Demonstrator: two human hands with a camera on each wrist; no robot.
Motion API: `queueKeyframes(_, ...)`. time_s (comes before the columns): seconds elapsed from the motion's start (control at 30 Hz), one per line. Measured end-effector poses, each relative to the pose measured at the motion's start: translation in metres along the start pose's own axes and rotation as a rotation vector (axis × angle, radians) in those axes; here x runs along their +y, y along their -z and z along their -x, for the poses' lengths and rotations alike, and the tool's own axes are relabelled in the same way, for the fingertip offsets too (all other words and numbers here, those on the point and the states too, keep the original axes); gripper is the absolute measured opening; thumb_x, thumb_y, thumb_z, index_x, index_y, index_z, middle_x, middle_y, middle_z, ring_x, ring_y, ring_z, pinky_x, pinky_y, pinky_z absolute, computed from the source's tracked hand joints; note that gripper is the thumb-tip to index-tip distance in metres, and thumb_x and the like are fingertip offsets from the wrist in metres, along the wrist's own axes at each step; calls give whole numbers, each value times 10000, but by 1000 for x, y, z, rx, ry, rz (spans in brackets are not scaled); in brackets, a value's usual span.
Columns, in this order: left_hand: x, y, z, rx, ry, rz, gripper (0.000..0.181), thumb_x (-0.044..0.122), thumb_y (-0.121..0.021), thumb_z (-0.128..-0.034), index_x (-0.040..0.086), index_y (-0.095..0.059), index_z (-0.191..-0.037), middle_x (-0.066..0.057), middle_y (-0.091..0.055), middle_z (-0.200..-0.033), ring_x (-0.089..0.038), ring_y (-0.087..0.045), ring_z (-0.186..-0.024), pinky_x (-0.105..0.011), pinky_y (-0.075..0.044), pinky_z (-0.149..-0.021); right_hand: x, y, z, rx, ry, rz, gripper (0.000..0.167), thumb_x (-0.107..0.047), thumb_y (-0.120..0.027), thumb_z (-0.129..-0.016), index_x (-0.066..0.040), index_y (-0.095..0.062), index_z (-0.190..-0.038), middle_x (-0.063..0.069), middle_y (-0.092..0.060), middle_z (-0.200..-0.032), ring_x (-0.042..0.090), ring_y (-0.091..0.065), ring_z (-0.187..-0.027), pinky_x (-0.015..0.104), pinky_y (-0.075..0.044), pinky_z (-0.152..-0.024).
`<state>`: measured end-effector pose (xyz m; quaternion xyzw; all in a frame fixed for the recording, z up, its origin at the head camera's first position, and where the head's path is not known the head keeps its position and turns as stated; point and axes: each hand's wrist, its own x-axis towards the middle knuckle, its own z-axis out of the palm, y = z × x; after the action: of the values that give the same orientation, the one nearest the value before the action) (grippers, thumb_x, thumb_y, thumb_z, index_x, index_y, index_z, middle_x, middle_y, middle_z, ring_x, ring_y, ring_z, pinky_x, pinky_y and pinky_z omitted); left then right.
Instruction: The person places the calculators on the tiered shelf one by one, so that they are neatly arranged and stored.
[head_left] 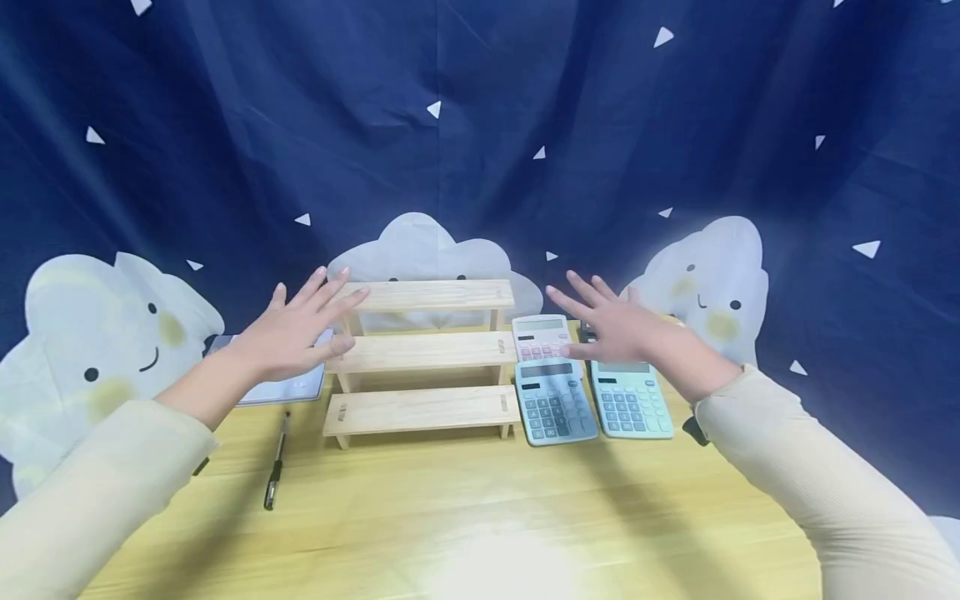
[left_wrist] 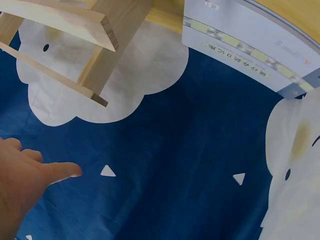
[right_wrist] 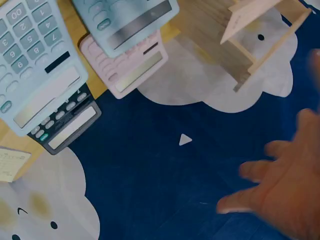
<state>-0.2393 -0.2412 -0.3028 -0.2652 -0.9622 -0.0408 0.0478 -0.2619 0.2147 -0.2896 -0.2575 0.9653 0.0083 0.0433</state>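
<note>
- Left hand point(head_left: 292, 331) — fingers spread and straight, holding nothing, in the air near the rack's left side.
- Right hand point(head_left: 615, 327) — same pose, near the calculators at the rack's right.
- Pen point(head_left: 277, 462) lies on the surface point(head_left: 412, 521), left of and nearer than the rack.
- Blue calculator point(head_left: 558, 408) sits just right of the rack's bottom tier; mint calculator point(head_left: 633, 408) just right of that.
- Wooden rack point(head_left: 423, 408), three stepped tiers, stands upright mid-surface.
- Pink calculator point(right_wrist: 125, 70) is behind blue, partly covered; black calculator point(right_wrist: 67, 125) likewise behind mint.
- White book point(head_left: 285, 390) is left of the rack, partly behind the left hand.
- Navy curtain point(head_left: 480, 167) with clouds and triangles hangs at the back.
</note>
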Motion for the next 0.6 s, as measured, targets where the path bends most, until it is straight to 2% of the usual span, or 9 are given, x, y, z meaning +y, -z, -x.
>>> queueKeyframes(0.17,-4,-8,9,90,-9,60,567,455,-392,-989,254,-244,-1499,-78,-128,-1574,-309,-66,-1440,-694,-139,-1078,17,-6,3,-24,-47,27,787,-525,-526,-910,-281,-93,-1521,145,-72,-1571,397,-68,-1419,669,-20,-1109)
queueKeyframes(0.27,-9,-22,19,149,8,108,520,385,-397,-1003,165,-326,-1469,-140,-238,-1534,-375,-208,-1393,-675,-242,-1041,31,-14,8,-21,-66,4,703,-454,-536,-928,-185,-233,-1503,194,-171,-1541,407,-129,-1406,644,-65,-1124)
queueKeyframes(0.33,-14,-34,26,173,35,148,505,363,-399,-1007,120,-362,-1448,-166,-278,-1511,-411,-262,-1358,-658,-271,-1031,42,-20,12,-15,-79,-9,647,-415,-532,-938,-130,-312,-1475,227,-230,-1512,428,-187,-1383,642,-117,-1118)
queueKeyframes(0.47,-24,-54,40,185,119,228,524,375,-429,-996,80,-388,-1427,-199,-314,-1483,-443,-284,-1334,-634,-255,-1055,65,-35,22,15,-88,-28,532,-324,-522,-952,-23,-443,-1384,283,-375,-1412,471,-335,-1294,632,-242,-1084)
queueKeyframes(0.6,-37,-69,50,181,186,282,550,387,-415,-999,41,-372,-1424,-251,-330,-1455,-476,-285,-1317,-651,-247,-1047,86,-53,33,-10,-143,-63,490,-296,-494,-965,21,-478,-1339,301,-447,-1343,486,-396,-1238,627,-305,-1050)
